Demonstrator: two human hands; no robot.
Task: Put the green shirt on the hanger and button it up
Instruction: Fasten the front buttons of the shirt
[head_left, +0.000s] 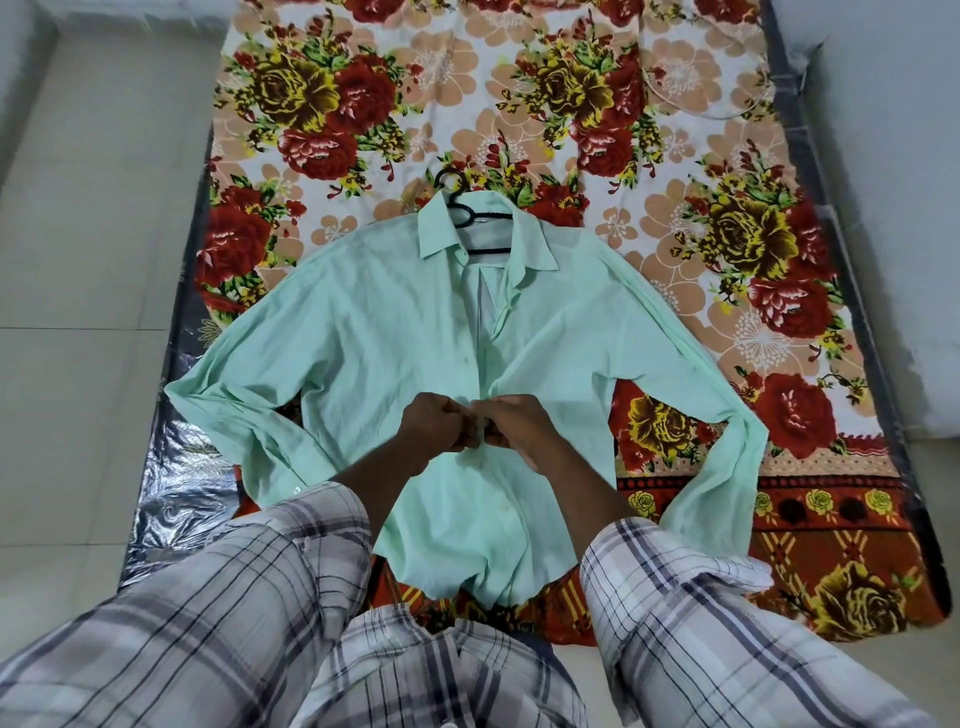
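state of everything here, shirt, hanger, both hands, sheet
shirt: flat on its back on the sheet, sleeves spread, front open at the neck
hanger: inside the shirt's shoulders, hook sticking out past the collar
left hand: pinching the front edge at mid shirt
right hand: pinching the other front edge, touching the left hand
sheet: spread out under the shirt

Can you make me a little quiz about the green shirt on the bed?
1. True or false: the hanger hook pokes out above the collar of the green shirt.
2. Where do the left hand and right hand pinch the shirt? A) collar B) front opening, halfway down C) cuff
3. What pattern is on the bedsheet?
Key: 1 true; 2 B; 3 flowers.
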